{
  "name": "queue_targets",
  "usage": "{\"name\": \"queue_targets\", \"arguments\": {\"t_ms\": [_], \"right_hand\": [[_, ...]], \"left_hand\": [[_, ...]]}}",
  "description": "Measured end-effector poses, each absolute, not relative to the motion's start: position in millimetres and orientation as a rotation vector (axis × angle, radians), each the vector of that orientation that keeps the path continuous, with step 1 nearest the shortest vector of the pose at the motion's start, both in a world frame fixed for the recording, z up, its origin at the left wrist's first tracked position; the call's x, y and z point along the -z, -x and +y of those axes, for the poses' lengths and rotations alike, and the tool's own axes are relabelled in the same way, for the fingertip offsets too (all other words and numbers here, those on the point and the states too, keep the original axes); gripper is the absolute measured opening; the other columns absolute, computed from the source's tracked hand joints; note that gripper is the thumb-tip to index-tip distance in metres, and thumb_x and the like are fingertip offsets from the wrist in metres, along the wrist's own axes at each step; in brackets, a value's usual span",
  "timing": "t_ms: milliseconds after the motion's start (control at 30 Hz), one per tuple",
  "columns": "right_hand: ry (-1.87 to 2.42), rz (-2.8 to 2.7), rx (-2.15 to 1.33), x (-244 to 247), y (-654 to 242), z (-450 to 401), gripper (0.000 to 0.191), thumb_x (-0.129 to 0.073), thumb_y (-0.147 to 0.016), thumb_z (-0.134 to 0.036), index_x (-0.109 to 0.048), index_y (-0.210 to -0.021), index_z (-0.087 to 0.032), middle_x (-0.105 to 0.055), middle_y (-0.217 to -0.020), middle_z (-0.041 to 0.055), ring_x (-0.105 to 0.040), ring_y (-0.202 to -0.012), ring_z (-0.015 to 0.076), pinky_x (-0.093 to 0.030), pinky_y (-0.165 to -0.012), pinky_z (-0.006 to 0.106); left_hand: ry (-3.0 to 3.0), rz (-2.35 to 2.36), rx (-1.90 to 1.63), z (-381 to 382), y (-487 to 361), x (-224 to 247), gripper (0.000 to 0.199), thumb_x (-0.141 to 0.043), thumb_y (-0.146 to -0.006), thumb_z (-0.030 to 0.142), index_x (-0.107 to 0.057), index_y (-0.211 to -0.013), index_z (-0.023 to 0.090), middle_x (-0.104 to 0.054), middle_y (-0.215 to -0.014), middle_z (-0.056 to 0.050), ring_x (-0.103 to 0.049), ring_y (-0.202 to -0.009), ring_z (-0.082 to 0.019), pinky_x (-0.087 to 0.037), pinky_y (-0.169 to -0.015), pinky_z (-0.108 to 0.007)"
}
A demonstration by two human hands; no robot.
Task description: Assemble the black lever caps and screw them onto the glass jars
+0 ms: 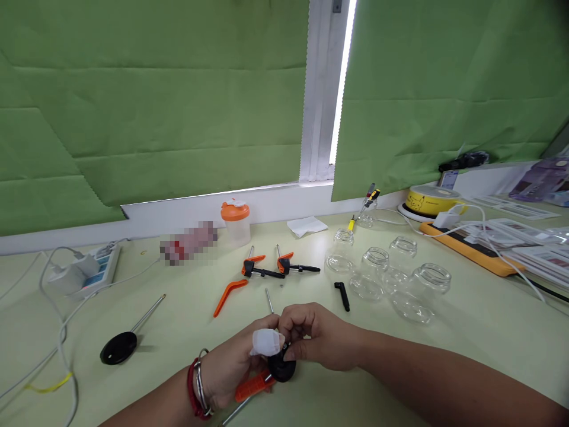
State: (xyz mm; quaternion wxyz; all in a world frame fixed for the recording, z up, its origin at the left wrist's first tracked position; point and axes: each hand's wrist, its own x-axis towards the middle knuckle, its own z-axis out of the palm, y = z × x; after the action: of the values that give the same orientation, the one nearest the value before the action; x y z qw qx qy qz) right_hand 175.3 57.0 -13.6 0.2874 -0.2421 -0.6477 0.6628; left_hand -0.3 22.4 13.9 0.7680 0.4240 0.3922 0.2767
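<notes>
My left hand [233, 365], its thumb wrapped in white covering, is closed round a black round part [283, 367]. My right hand [317, 335] pinches the same part from the other side; its fingertips hide some of it. An orange handle [252, 386] pokes out below my left hand, and a metal rod [237, 411] lies beneath it. Just beyond my hands is another thin metal rod [269, 300]. Farther off lie two black-and-orange assemblies with rods [262, 270] [297, 267], a loose orange handle [229, 295] and a black lever-like piece [342, 296].
Several clear glass jars [368, 276] stand to the right; one farther back holds screwdrivers [370, 198]. At left are a black disc with a metal rod [119, 347], a power strip [104, 267] and cables. An orange-lidded cup [235, 222] stands by the wall.
</notes>
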Motion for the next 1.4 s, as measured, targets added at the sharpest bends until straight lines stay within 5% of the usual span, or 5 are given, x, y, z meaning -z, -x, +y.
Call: {"name": "queue_targets", "arguments": {"t_ms": [533, 933, 1400], "right_hand": [[0.718, -1.665, -1.853, 11.7, -175.0, 55.3, 0.027, -0.078, -0.061, -0.026, -0.056, -0.073, -0.015, -0.057, -0.069, -0.0029, -0.051, -0.063, 0.0084, -0.042, -0.058, 0.022], [0.569, -1.836, -1.642, 11.5, -176.8, 57.1, 0.013, -0.072, -0.069, -0.022, -0.063, -0.076, -0.015, -0.059, -0.086, 0.0011, -0.056, -0.077, 0.0126, -0.045, -0.071, 0.027], [0.631, -1.774, -1.686, 13.9, -176.3, 56.5, 0.015, -0.073, -0.066, -0.016, -0.061, -0.075, -0.014, -0.058, -0.08, -0.0001, -0.055, -0.073, 0.0123, -0.044, -0.067, 0.026]], "left_hand": [[-0.932, 0.848, -0.597, 22.5, 2.0, -10.3, 0.03, -0.061, -0.066, 0.038, -0.052, -0.085, 0.018, -0.052, -0.078, -0.003, -0.051, -0.067, -0.016, -0.038, -0.051, -0.024], [-0.886, 0.843, -0.579, 23.5, 3.4, -7.7, 0.036, -0.064, -0.064, 0.042, -0.053, -0.089, 0.019, -0.052, -0.077, -0.002, -0.051, -0.066, -0.016, -0.039, -0.051, -0.023], [-0.901, 0.848, -0.588, 23.7, 2.9, -7.7, 0.033, -0.062, -0.065, 0.041, -0.052, -0.086, 0.018, -0.051, -0.075, -0.002, -0.049, -0.065, -0.014, -0.041, -0.053, -0.024]]}}
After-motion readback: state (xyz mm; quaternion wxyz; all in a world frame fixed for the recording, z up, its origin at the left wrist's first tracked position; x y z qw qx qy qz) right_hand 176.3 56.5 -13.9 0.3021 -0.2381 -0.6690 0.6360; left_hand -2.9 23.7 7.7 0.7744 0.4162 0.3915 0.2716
